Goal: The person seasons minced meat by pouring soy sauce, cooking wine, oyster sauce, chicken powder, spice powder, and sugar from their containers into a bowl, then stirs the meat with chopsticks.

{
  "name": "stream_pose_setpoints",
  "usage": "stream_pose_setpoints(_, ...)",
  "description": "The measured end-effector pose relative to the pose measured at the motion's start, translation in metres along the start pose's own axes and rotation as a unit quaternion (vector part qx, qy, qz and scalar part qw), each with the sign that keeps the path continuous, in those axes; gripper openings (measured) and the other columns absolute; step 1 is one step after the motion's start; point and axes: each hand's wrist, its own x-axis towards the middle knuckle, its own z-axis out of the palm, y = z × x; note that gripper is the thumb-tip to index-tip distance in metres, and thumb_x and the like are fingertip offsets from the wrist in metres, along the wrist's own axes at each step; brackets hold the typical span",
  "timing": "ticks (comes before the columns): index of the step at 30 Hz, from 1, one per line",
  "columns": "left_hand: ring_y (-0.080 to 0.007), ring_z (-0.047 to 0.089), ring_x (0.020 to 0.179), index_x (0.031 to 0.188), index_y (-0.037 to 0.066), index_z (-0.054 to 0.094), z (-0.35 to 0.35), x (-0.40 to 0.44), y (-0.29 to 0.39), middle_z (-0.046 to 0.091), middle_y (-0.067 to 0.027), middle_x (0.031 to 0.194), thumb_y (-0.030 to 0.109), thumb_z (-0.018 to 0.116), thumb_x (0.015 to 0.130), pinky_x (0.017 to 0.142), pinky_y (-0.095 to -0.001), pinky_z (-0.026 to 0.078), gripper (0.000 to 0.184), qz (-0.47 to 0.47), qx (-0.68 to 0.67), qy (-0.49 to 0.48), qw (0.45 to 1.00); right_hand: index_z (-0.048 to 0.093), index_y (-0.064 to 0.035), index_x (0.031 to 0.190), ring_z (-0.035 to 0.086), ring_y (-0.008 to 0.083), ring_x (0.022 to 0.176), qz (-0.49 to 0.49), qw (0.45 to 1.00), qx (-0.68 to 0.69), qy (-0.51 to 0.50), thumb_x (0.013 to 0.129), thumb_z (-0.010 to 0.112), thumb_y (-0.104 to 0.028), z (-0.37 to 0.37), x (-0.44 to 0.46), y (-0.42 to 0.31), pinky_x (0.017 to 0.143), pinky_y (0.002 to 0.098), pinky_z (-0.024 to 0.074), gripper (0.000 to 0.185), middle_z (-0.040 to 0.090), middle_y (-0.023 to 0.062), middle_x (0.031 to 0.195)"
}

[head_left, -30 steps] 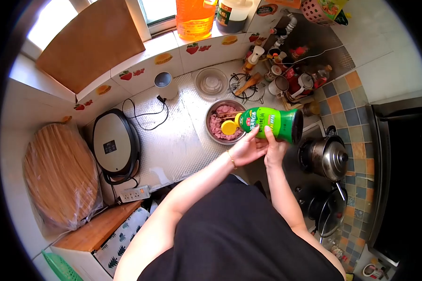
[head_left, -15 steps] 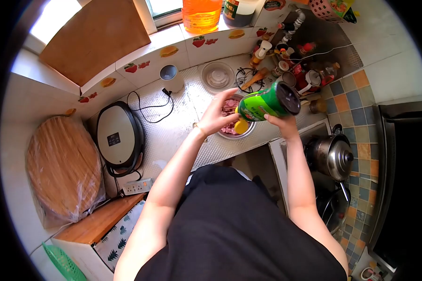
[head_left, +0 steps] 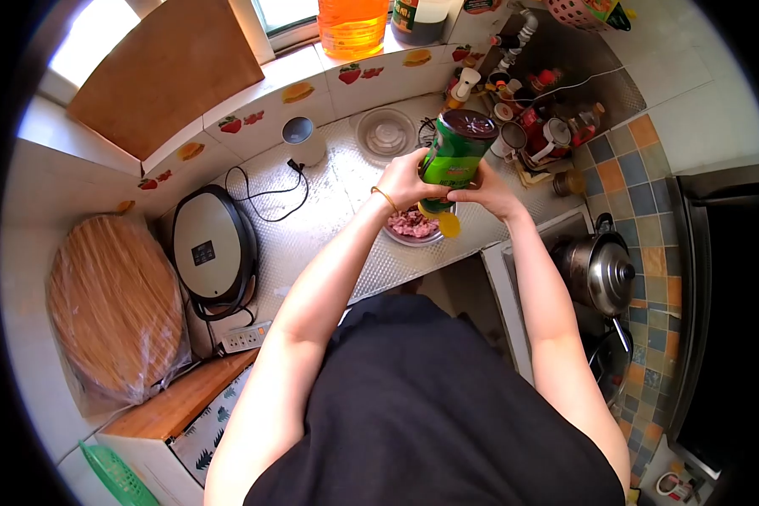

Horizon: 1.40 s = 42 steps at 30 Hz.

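Observation:
A green bottle (head_left: 454,158) is tipped with its dark base up and its neck down, its yellow cap (head_left: 449,224) flipped open. My left hand (head_left: 403,181) wraps round its left side, and my right hand (head_left: 487,192) grips it from the right. Below the bottle's mouth, a metal bowl (head_left: 413,243) holds pink minced meat (head_left: 411,223). The hands and bottle hide the bowl's upper part. Whether anything flows from the bottle is too small to tell.
Behind the bowl are a clear lidded dish (head_left: 385,135) and a grey cup (head_left: 304,142). A round electric pan (head_left: 214,251) and a wrapped wooden board (head_left: 118,304) stand left. Seasoning jars (head_left: 508,135) crowd the back right; a steel pot (head_left: 597,274) sits right.
The bottle has swung from lying sideways to base up over the bowl. My left hand has left its neck area, opened, and closed round its side. My right hand still holds it.

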Motion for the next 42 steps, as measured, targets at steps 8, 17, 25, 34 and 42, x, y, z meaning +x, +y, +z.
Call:
stream_pose_setpoints(8,-0.0294,0.067,0.092,0.108,0.001,0.061,0.000,0.021,-0.025,0.069,-0.0174,0.098,0.026,0.085,0.061,0.083,-0.0382,0.052,0.058,-0.008,0.054,-0.010,0.998,0.050,-0.0060,0.130,0.058,0.0181,0.113,0.009,0.999,0.036,0.008,0.077,0.084,-0.017,-0.010,0.029,0.025,0.096,0.0326,0.0484,0.064,0.063,0.0068,0.121)
stream_pose_setpoints(17,-0.0248,0.066,0.092,0.111,0.000,0.059,-0.007,0.027,-0.028,0.069,-0.0158,0.099,0.022,0.084,0.065,0.082,-0.0361,0.051,0.057,-0.025,0.084,-0.011,0.996,0.051,-0.0063,0.131,0.060,0.0198,0.111,0.011,1.000,0.019,0.018,0.077,0.084,-0.023,-0.008,0.043,0.028,0.096,0.0346,0.0489,0.066,0.064,0.0077,0.120)
stream_pose_setpoints(25,-0.0249,0.066,0.093,0.113,0.000,0.060,-0.010,0.033,-0.029,0.069,-0.0162,0.100,0.020,0.083,0.066,0.083,-0.0361,0.051,0.056,-0.025,0.095,-0.014,0.995,0.052,-0.0070,0.130,0.058,0.0162,0.111,0.015,0.999,0.019,0.022,0.080,0.082,-0.020,-0.007,0.046,0.025,0.098,0.0330,0.0453,0.060,0.063,0.0041,0.120)
stream_pose_setpoints(34,-0.0253,0.066,0.094,0.114,0.000,0.060,-0.012,0.035,-0.031,0.069,-0.0160,0.101,0.021,0.083,0.066,0.084,-0.0361,0.051,0.058,-0.035,0.098,-0.017,0.994,0.053,-0.0065,0.129,0.061,0.0198,0.110,0.006,0.999,0.012,0.033,0.075,0.085,-0.027,-0.007,0.050,0.028,0.096,0.0344,0.0491,0.066,0.065,0.0082,0.119)
stream_pose_setpoints(42,-0.0261,0.066,0.094,0.112,0.000,0.060,-0.012,0.035,-0.031,0.069,-0.0163,0.101,0.023,0.084,0.066,0.084,-0.0363,0.051,0.057,-0.047,0.111,-0.022,0.993,0.053,-0.0065,0.128,0.060,0.0186,0.108,0.010,0.999,0.007,0.038,0.075,0.086,-0.028,-0.006,0.049,0.029,0.095,0.0342,0.0485,0.066,0.064,0.0070,0.117)
